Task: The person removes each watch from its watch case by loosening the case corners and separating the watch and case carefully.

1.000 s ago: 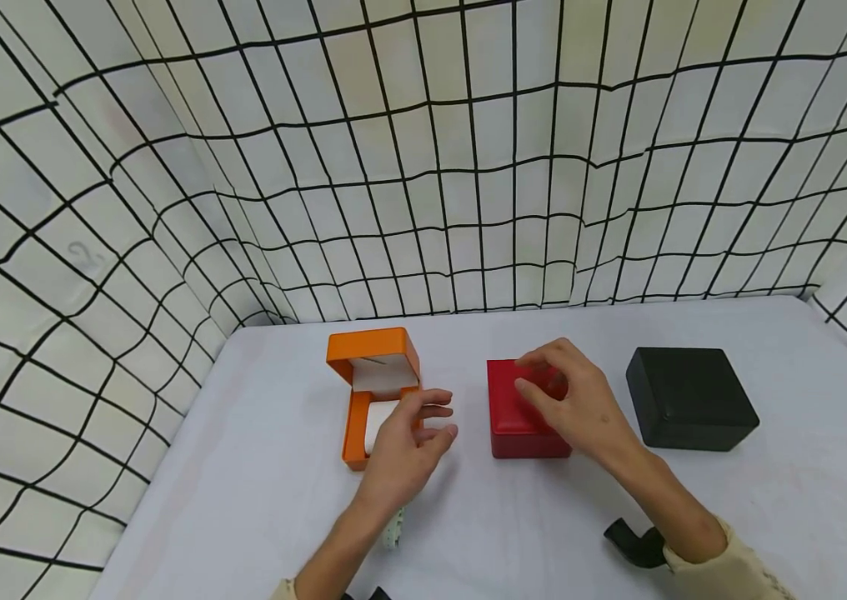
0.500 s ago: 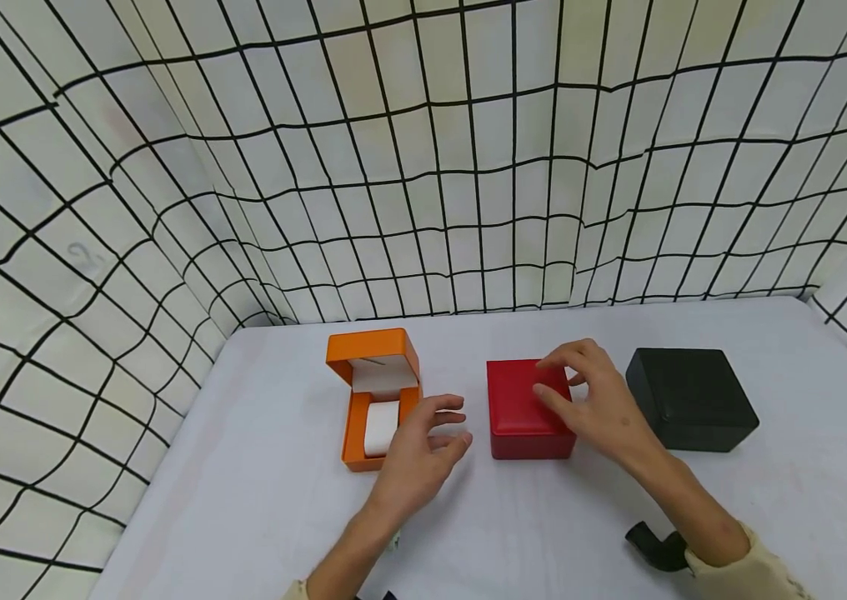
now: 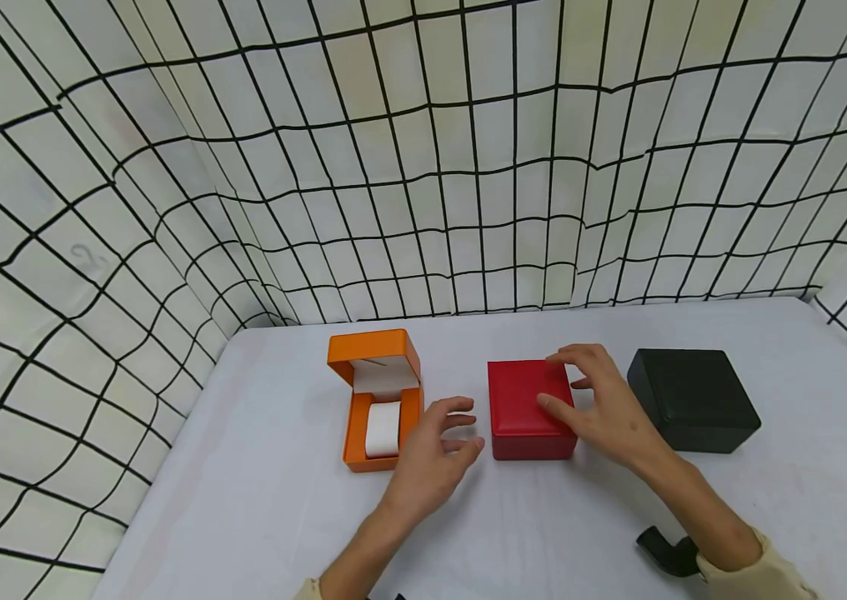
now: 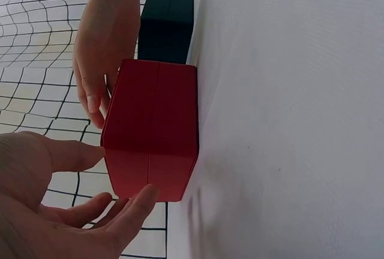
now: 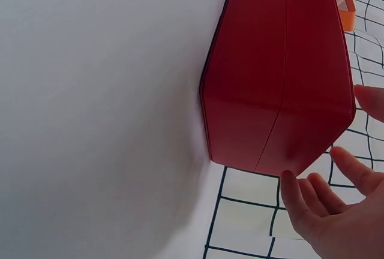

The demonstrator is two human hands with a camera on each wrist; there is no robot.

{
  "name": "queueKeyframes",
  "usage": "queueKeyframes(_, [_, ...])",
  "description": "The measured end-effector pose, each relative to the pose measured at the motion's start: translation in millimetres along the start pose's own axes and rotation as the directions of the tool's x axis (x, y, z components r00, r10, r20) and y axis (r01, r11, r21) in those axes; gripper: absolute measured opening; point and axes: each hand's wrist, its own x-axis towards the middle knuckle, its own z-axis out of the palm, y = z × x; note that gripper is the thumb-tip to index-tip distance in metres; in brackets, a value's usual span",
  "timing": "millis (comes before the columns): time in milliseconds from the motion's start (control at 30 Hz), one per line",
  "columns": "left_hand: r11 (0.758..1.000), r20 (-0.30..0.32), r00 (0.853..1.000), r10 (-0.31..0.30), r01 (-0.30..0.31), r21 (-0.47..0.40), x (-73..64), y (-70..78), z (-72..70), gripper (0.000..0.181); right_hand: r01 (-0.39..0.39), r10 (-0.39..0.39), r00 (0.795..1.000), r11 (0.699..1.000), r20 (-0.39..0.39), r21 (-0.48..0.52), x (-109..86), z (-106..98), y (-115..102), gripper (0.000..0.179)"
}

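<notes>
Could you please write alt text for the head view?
A person's right hand at the right edge of a closed red box, left hand to its left; open orange watch box farther left, closed black box farther right.

The bare left hand (image 3: 431,465), thumb and fingers parted, is left of the red rectangular box (image 3: 523,404); the bare right hand (image 3: 607,417), fingers loosely bent, is at its right edge.

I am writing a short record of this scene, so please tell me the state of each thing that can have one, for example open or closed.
Orange box: open, lid raised
White cushion: set inside the orange box
Red box: closed, upright
Dark box: closed, upright
</notes>
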Motion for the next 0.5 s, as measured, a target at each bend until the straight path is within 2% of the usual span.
queueKeyframes(200, [1.0,0.012,1.0,-0.016,0.016,0.008,0.8,1.0,7.6,0.056,-0.045,0.043,0.997,0.999,0.06,0.019,-2.5,-1.0,3.7,0.084])
queueKeyframes(500, [0.999,0.049,0.999,-0.004,0.006,-0.045,1.0,-3.5,13.4,0.063,-0.037,0.027,0.992,0.996,0.122,0.078,-3.6,1.9,10.7,0.095])
